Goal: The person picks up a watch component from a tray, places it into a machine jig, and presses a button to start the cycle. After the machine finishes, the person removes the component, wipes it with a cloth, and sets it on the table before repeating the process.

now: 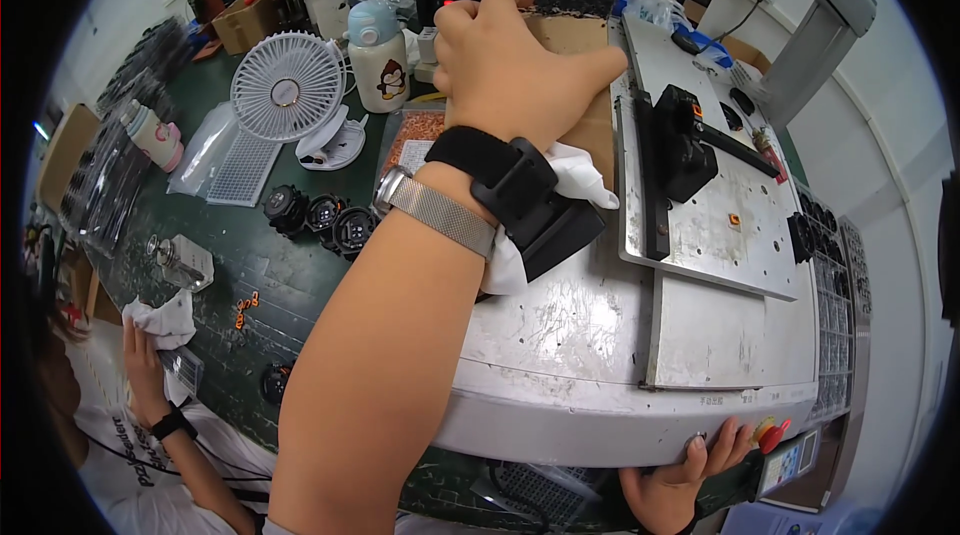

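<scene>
My left hand (520, 60) lies flat, not gripping, on the cardboard sheet (590, 85) behind the grey metal machine (600, 335), my right hand (680, 480) curls on the machine's front edge, and nothing looks finished yet.

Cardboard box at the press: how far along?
Done: nothing clearly visible. In hand: left hand rests on the cardboard box behind the grey machine bed; right hand grips the bed's front edge. Left: black fixture on the plate holds no visible part.
</scene>
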The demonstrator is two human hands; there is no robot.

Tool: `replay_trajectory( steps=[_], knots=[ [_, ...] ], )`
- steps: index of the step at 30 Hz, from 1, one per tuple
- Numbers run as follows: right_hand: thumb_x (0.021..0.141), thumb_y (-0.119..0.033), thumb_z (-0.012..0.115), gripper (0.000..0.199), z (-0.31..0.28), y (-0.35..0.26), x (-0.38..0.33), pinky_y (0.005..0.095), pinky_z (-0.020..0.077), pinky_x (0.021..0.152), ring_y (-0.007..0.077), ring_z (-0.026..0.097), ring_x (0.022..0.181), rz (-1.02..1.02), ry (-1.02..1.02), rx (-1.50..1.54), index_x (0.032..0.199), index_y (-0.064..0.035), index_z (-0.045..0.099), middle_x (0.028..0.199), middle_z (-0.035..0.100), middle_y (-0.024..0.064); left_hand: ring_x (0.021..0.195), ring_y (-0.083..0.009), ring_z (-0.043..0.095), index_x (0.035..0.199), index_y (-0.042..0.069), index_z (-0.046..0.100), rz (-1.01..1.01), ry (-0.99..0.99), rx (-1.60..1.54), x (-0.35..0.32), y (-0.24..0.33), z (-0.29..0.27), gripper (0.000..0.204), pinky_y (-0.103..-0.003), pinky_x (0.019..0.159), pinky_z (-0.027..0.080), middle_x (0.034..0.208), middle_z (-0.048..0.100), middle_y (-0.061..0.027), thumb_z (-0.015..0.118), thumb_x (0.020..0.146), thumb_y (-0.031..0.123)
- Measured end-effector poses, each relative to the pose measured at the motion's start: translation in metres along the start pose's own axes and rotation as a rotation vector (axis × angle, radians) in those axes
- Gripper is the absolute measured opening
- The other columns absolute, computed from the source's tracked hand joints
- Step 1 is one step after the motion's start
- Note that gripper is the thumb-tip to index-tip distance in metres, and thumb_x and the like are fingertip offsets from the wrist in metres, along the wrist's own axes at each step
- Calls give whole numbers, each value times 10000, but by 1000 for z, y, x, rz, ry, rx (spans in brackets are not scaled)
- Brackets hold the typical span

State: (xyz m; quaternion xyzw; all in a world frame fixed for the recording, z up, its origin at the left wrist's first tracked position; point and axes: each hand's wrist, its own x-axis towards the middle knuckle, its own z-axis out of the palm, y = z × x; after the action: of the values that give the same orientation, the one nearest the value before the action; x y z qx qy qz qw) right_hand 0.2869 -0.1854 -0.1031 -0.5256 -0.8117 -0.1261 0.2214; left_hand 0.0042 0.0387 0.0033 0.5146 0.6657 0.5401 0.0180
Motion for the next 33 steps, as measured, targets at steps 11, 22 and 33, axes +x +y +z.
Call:
replay_trajectory(
  steps=[11, 22, 33],
  knots=[
    [615, -307, 763, 807, 1, 1, -1, 666, 11, 999, 458, 61, 1309, -6, -3, 0, 1231, -100, 284, 1411, 146, 244, 1080, -369, 393, 1143, 17, 501, 209, -12, 82, -9, 7, 4, 747, -443, 923, 358, 1161, 370, -207, 737, 535, 381],
    [606, -302, 764, 752, 0, 0, -3, 688, 51, 979, 484, 134, 1277, 17, -6, -10, 1181, -83, 332, 1371, 213, 270, 1067, -364, 365, 1128, 13, 507, 117, 109, 173, -3, 1, -2, 737, -463, 925, 304, 1140, 370, -213, 730, 536, 391],
    [597, -275, 767, 780, 0, -1, -1, 697, 38, 975, 486, 105, 1292, 19, -11, 9, 1201, -94, 309, 1380, 203, 272, 1060, -351, 351, 1157, 9, 469, 140, 121, 82, -1, -2, 2, 749, -457, 923, 302, 1142, 343, -210, 699, 560, 399]
  ],
)
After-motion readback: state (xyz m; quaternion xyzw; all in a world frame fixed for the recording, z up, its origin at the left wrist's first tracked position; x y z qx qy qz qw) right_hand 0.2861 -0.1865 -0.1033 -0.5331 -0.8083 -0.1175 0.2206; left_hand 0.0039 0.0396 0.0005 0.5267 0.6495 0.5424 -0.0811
